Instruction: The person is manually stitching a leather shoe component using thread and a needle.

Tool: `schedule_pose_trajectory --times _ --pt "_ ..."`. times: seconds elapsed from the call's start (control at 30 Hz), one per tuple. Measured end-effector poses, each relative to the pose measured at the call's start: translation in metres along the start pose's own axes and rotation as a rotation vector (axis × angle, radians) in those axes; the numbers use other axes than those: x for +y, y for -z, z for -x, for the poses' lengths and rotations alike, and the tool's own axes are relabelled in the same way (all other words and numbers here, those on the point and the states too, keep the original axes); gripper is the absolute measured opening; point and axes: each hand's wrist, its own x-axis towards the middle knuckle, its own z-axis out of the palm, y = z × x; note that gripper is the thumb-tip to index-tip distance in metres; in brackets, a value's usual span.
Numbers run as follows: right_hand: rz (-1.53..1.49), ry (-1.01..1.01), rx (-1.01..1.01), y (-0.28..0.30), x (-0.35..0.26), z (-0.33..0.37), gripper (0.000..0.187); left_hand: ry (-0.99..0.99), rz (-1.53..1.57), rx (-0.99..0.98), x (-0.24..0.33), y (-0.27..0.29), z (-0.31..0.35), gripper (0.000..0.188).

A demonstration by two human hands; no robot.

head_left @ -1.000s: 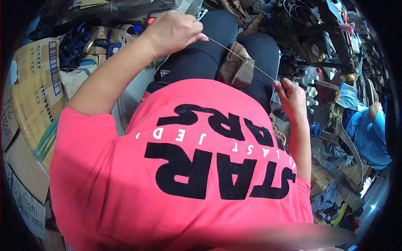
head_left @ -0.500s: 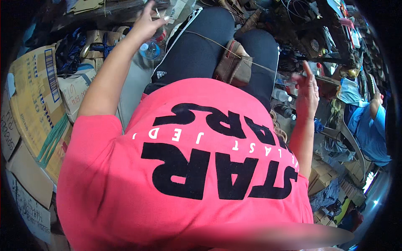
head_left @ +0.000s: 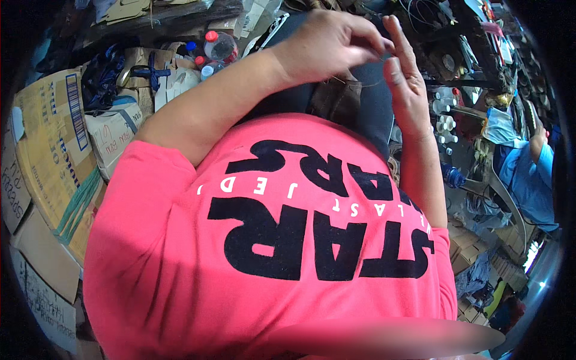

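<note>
Up came both hands, close together above the far edge of the lap [head_left: 373, 114]! The left hand [head_left: 330, 48] reached across from its side, palm down, fingers bent and thumb drawn in toward them; whether anything was pinched at those tips, you could not tell. Facing it, the right hand [head_left: 410, 84] stood upright with its fingers stretched and its thumb held apart, a gap plain between them. The left fingertips were right beside the right hand, though whether they touched was hard to call.

And below, there was the brown leather piece [head_left: 338, 101], sitting between the thighs at the near edge of the lap, close against the pink shirt [head_left: 168, 252], its top partly in the shade of the left hand. A thin thread [head_left: 347, 80] showed faintly at its upper end, its full run too fine to follow.

Out past the left edge of the lap, a clear bottle [head_left: 222, 48] with a red cap lay near a yellow-brown carton [head_left: 51, 132]. Far off to the right, a co-worker in blue [head_left: 522, 186] was in view.
</note>
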Motion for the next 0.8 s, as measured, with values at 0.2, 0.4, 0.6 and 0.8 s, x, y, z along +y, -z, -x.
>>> schedule_pose_trajectory --times 0.2,0.4,0.6,0.8 --pt "0.877 0.12 -0.194 -0.014 0.006 0.013 0.026 0.004 -0.447 0.235 -0.005 0.038 0.019 0.009" --pt "0.85 0.09 -0.249 -0.021 0.017 0.022 0.009 -0.03 -0.452 0.02 -0.029 0.028 0.036 0.014" --pt "0.385 -0.21 -0.179 -0.004 0.015 0.059 0.011 -0.014 -0.397 -0.122 -0.033 0.02 0.043 0.014" --pt "0.366 -0.212 -0.141 -0.004 0.015 0.06 0.009 0.004 -0.428 -0.167 -0.032 0.018 0.039 0.013"
